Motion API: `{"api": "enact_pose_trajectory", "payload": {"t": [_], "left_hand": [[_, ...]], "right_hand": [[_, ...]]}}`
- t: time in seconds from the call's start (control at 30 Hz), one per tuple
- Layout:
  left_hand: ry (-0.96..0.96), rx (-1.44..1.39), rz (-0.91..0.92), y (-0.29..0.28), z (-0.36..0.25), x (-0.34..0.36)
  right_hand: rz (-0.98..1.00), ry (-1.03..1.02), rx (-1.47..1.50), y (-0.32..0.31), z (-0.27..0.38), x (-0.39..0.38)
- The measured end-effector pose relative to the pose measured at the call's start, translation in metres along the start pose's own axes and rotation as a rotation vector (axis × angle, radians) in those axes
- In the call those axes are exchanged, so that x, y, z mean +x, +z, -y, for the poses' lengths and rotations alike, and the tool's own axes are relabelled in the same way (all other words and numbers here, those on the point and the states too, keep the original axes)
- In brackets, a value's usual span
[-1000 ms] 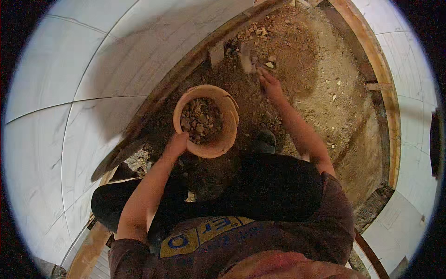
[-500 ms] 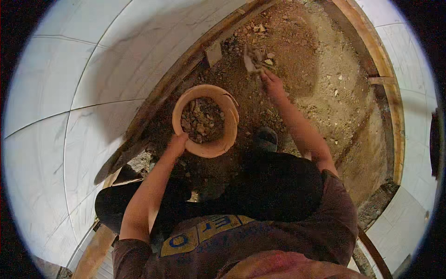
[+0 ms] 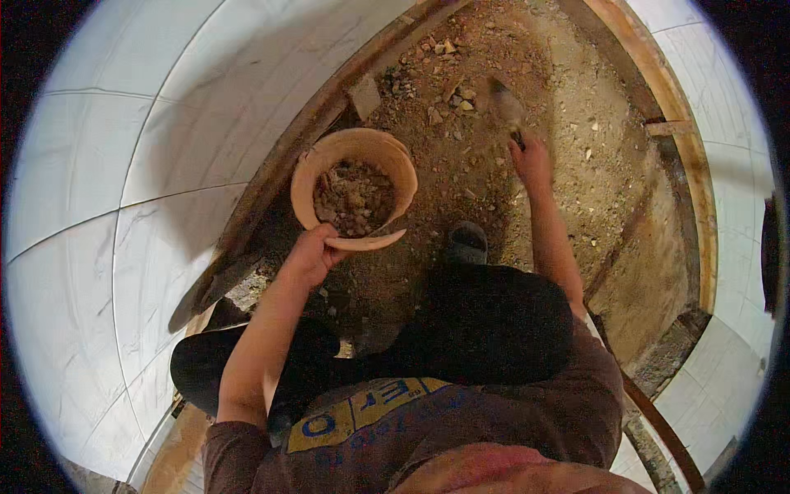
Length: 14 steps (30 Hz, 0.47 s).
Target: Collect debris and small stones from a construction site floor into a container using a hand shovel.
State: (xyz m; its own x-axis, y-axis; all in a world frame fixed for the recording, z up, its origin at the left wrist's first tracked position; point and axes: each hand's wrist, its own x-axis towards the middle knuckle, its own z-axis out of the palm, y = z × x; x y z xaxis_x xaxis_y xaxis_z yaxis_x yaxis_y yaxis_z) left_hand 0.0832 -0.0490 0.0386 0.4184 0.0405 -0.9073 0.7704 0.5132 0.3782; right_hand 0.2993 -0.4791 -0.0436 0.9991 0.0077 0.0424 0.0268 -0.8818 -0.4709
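Observation:
My left hand (image 3: pixel 311 257) is closed on the near rim of a tan-orange bucket (image 3: pixel 399 165), where a curved strip of the lip (image 3: pixel 370 243) stands out from the wall. Inside the bucket lies rubble (image 3: pixel 354 198), a mix of soil and broken bits. My right hand (image 3: pixel 533 165) grips the handle of a trowel (image 3: pixel 505 103), its blade blurred and pointing away from me over the dirt. Left of the blade sits a small heap of pale stone chips (image 3: pixel 462 99). The bucket stands on the ground to the left of the trowel.
Loose brown soil (image 3: pixel 485 173) covers the ground, paler at the right. White tiled walls (image 3: pixel 189 140) rise on both sides, with a wooden edge (image 3: pixel 683 115) along the right. A small block (image 3: pixel 364 97) leans by the left wall. My shoe (image 3: pixel 468 239) is between bucket and right arm.
My right hand and the trowel have swung right, away from the stone chips. The bucket has shifted slightly up and left, and its near lip strip now stands apart from the wall.

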Motion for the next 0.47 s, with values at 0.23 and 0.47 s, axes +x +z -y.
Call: {"api": "enact_pose_trajectory", "payload": {"t": [0.23, 0.47], "left_hand": [[-0.06, 0.26, -0.123, 0.019, -0.003, -0.006], [-0.061, 0.298, -0.15, 0.029, -0.013, -0.022]], "right_hand": [[0.266, -0.233, -0.333, 0.014, 0.02, 0.038], [0.487, -0.22, -0.067, 0.014, -0.021, 0.026]]}}
